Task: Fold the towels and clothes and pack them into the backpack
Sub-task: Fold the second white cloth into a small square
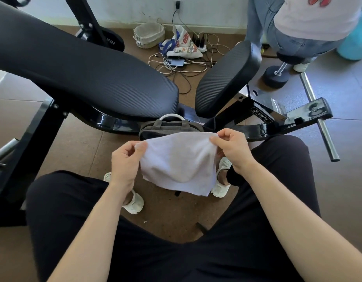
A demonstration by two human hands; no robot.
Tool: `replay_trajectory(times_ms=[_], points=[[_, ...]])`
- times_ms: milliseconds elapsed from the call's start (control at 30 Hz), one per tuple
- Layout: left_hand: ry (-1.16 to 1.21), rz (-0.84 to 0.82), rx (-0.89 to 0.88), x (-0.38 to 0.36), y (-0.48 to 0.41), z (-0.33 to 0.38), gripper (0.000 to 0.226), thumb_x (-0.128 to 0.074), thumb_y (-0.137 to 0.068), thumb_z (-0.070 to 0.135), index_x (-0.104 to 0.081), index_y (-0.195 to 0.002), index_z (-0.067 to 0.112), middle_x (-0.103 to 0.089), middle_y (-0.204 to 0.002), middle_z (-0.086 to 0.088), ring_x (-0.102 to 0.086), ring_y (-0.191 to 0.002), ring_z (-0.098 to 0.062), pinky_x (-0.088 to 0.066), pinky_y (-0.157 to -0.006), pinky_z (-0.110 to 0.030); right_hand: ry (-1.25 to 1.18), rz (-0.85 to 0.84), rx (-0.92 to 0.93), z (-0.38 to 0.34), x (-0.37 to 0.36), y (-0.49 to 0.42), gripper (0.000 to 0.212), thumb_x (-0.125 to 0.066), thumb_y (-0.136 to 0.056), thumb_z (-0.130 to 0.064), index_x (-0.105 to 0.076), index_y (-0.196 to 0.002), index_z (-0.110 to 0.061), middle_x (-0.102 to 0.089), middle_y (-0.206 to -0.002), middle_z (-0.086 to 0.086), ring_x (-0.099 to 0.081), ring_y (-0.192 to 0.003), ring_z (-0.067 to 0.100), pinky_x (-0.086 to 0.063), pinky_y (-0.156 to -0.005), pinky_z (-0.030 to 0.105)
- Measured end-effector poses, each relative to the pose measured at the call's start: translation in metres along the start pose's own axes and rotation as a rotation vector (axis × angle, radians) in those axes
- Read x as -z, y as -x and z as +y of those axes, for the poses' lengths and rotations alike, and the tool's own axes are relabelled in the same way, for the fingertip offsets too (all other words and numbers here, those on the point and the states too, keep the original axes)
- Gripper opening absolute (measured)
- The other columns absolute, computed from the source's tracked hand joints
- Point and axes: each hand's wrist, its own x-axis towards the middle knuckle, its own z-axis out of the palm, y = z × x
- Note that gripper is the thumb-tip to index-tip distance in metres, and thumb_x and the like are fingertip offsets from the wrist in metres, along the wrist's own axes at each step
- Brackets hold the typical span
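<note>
The person sat with knees apart and held a white towel [176,165] up in the gap between them. It was probably held in the air because there was no flat surface close by to fold on. The left hand [125,159] pinched the towel's upper corner at ten o'clock and the right hand [230,151] pinched the other upper corner at two o'clock. Both hands were closed on the cloth, with thumb against forefinger. I judged this grip kept the top edge spread, so the cloth fell straight and the next fold could be lined up.

From the fingertips [214,139] the towel ran inward and down toward six o'clock. It sagged a little along the top between the two pinches, and its lower edge hung free above the floor and the white shoes [220,188]. It looked already doubled, though the layers could not be counted.

The backpack [170,127] stood on the floor just beyond the towel at twelve o'clock. Its white handle was up, it sat under the black bench [84,78], and the towel's top edge partly hid it. It likely stood there so a folded piece could go straight forward into it. Whether its mouth was open could not be told.

Well apart at one o'clock stood another person [310,21] beside a dumbbell [277,76].
</note>
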Motion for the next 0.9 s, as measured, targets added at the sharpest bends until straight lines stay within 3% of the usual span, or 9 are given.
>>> replay_trajectory(times_ms=[100,200,333,433,667,833,900], points=[[0.041,-0.071,0.079,-0.015,0.013,0.007,0.010,-0.075,-0.093,0.020,-0.073,-0.083,0.016,-0.068,-0.072,0.001,-0.061,-0.070,-0.016,-0.051,-0.068,-0.038,-0.065,-0.124,-0.010,-0.007,-0.011,0.013,0.014,-0.072,-0.094,-0.016,-0.071,-0.090,-0.003,-0.069,-0.075,0.007,-0.062,-0.065,0.021,-0.051,-0.054,0.027],[0.080,-0.192,0.113,-0.029,0.026,0.012,0.011,-0.073,-0.094,0.015,-0.070,-0.086,0.008,-0.070,-0.070,-0.002,-0.065,-0.063,-0.015,-0.057,-0.060,-0.033,-0.123,-0.247,0.003,-0.014,-0.023,0.023,0.010,-0.072,-0.094,-0.013,-0.071,-0.087,-0.006,-0.070,-0.073,0.006,-0.062,-0.060,0.016,-0.050,-0.053,0.024],[0.072,-0.293,0.116,-0.040,0.034,0.014,0.012,-0.071,-0.095,0.015,-0.068,-0.091,0.004,-0.077,-0.081,-0.008,-0.074,-0.076,-0.020,-0.061,-0.069,-0.034,-0.132,-0.375,0.063,-0.012,-0.036,0.030,0.012,-0.074,-0.093,-0.013,-0.071,-0.091,-0.001,-0.071,-0.088,0.028,-0.065,-0.072,0.030,-0.057,-0.062,0.030],[0.082,-0.308,0.110,-0.043,0.036,0.013,0.012,-0.071,-0.095,0.016,-0.070,-0.092,0.004,-0.078,-0.089,-0.013,-0.076,-0.084,-0.026,-0.062,-0.078,-0.044,-0.096,-0.446,0.097,-0.011,-0.041,0.033,0.019,-0.073,-0.094,-0.016,-0.071,-0.099,0.002,-0.070,-0.092,0.032,-0.067,-0.078,0.035,-0.059,-0.069,0.035],[0.097,-0.289,0.081,-0.042,0.036,0.012,0.010,-0.071,-0.095,0.017,-0.074,-0.095,0.008,-0.075,-0.089,-0.010,-0.073,-0.082,-0.022,-0.058,-0.073,-0.035,-0.197,-0.482,0.073,-0.013,-0.043,0.036,0.026,-0.052,-0.105,-0.011,-0.070,-0.107,0.008,-0.068,-0.100,0.036,-0.068,-0.086,0.036,-0.059,-0.081,0.044],[-0.022,-0.393,-0.051,-0.044,0.038,0.009,0.042,-0.091,-0.074,0.011,-0.068,-0.109,0.013,-0.075,-0.099,-0.005,-0.073,-0.092,-0.026,-0.062,-0.080,-0.034,-0.164,-0.409,0.160,-0.011,-0.047,0.039,0.004,-0.070,-0.093,-0.001,-0.069,-0.097,-0.003,-0.072,-0.091,0.026,-0.071,-0.077,0.030,-0.060,-0.070,0.035],[-0.105,-0.391,-0.113,-0.046,0.039,0.007,0.039,-0.091,-0.076,0.011,-0.067,-0.107,0.015,-0.073,-0.097,-0.005,-0.072,-0.089,-0.027,-0.061,-0.077,-0.037,-0.145,-0.389,0.158,-0.010,-0.049,0.040,0.006,-0.074,-0.091,-0.002,-0.068,-0.091,-0.003,-0.071,-0.087,0.025,-0.071,-0.073,0.030,-0.060,-0.067,0.036]])
